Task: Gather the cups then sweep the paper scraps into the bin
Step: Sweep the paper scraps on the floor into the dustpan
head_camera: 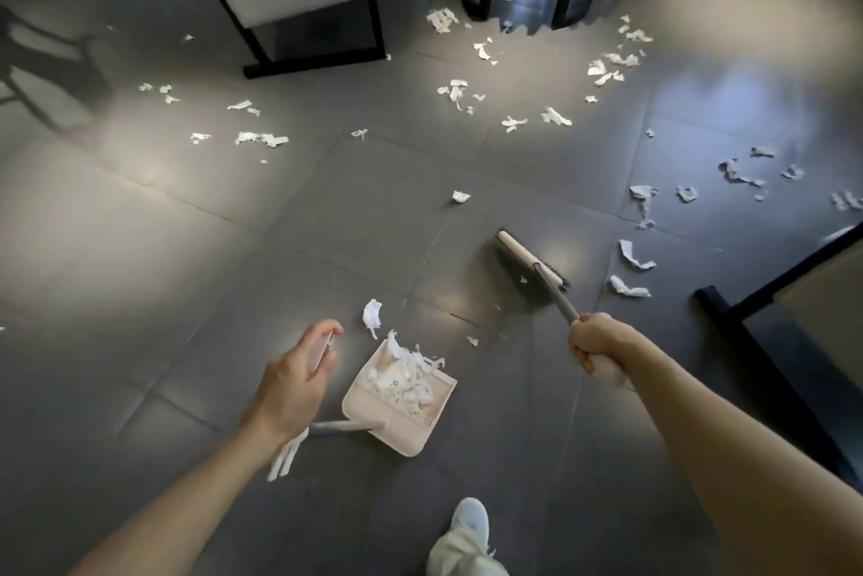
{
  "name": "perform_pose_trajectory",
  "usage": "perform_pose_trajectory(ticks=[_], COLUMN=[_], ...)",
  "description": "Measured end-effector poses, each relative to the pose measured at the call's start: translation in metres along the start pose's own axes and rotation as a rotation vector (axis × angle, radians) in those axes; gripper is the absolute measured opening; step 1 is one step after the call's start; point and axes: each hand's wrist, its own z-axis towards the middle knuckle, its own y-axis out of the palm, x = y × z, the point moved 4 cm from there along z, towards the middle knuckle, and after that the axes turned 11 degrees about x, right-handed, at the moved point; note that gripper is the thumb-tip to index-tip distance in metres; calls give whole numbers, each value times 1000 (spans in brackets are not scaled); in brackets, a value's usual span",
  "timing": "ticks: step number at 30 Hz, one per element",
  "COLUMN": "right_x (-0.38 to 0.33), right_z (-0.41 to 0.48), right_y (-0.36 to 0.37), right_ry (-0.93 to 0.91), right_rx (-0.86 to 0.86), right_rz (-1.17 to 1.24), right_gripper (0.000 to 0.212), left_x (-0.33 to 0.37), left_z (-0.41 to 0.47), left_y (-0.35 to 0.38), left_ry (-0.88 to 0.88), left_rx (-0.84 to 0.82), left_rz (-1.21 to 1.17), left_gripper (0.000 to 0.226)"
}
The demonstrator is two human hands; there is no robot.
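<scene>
One broad dark floor (140, 248), glossy tile; paper should slide on it easily. Broom (527, 269) right of centre, bristles down: light, stiff, my right hand (595, 344) wrapped round its pole. Dustpan (401, 407) near me, thin plastic, part-filled, likely to skid; best taken by its grey stem. My left hand (294, 379) hovers above that stem, fingers spread, holding nothing. Paper scraps (607, 71): near weightless, crumpled, thickest far and right.

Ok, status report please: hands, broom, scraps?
Left hand open beside dustpan. Right hand grips broom handle. Dustpan holds some paper scraps; many lie on floor. Chair legs stand among far ones.
</scene>
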Motion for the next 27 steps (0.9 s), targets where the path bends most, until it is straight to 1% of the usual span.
perform_pose_trajectory(ticks=[4,7,10,13,14,16,18,20,21,23,25,27], right_x=[-9,-22,-38,-51,-52,-56,-61,-65,-66,-68,-68,-70], right_z=[8,-11,-45,-88,-101,-129,-153,-172,-179,-191,-202,-210], right_y=[5,23,47,70,77,88,93,90,85,75,67,62], right_ry=[-27,-48,-101,-139,-129,-127,-84,26,60,91,159,173], right_rx=[-131,-235,-269,-320,-330,-375,-439,-489,-498,-508,-513,-504], right_rz=[-88,-183,-275,-306,-290,-225,-93,99,154,208,318,371], right_gripper=[11,31,45,53,55,50,35,17,14,19,23,30], left_x=[-4,-3,-8,-16,-17,-17,-16,-18,-20,-28,-38,-50], left_z=[11,15,19,19,19,20,21,21,21,18,11,4], left_y=[-5,-10,-9,-4,-1,5,9,9,7,2,-6,-16], left_ry=[-35,-15,-40,-80,-83,-86,-70,-48,-40,-30,-36,-52], left_rx=[-11,39,71,103,110,106,101,98,94,77,58,48], left_rz=[20,30,36,41,39,28,18,14,16,18,8,-1], left_gripper=[20,29,39,33,30,29,30,28,27,26,25,25])
